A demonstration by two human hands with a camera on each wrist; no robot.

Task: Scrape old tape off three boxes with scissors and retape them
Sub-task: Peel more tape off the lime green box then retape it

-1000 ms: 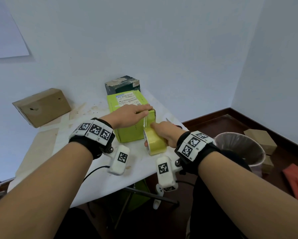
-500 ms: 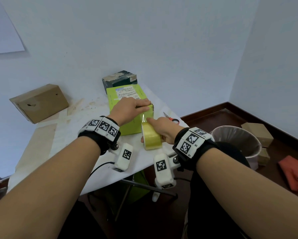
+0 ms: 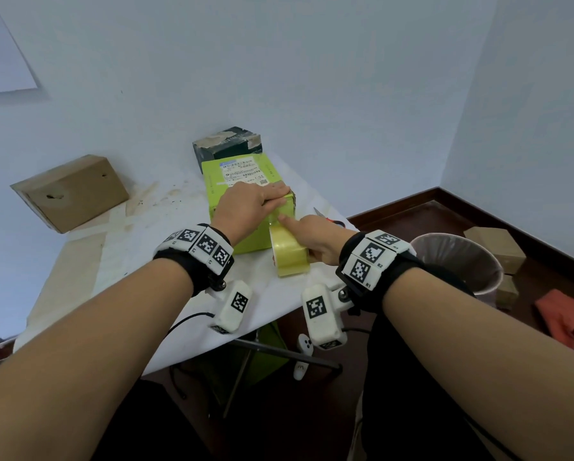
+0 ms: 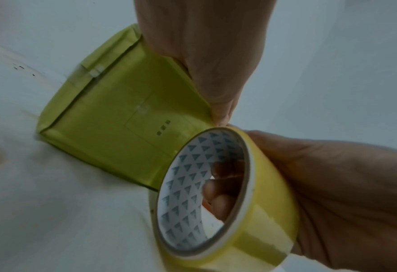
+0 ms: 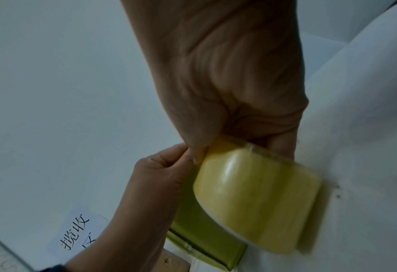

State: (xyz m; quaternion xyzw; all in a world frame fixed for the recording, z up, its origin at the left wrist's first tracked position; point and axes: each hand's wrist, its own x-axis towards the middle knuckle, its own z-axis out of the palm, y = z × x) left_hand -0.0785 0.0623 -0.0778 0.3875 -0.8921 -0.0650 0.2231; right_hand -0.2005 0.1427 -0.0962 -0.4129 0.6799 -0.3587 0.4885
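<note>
A white-covered desk [image 3: 79, 281] stood in the corner of a room with pale blue walls [image 3: 312, 78], and a white sheet of paper [image 3: 3, 61] hung on the wall at upper left. On the dark wooden floor [image 3: 428, 214] to the right stood a bin [image 3: 458, 257] lined with a clear bag, near a crumpled red cloth [image 3: 565, 314].

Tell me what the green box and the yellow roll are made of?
The green box looks like cardboard with a matte printed skin: folded flaps, creased edges and a paper label on top. The yellow roll looks like glossy clear plastic tape, since light glints off it, wound on what seems a white card ring printed with little triangles. The right hand grips it, fingers through the ring.
</note>
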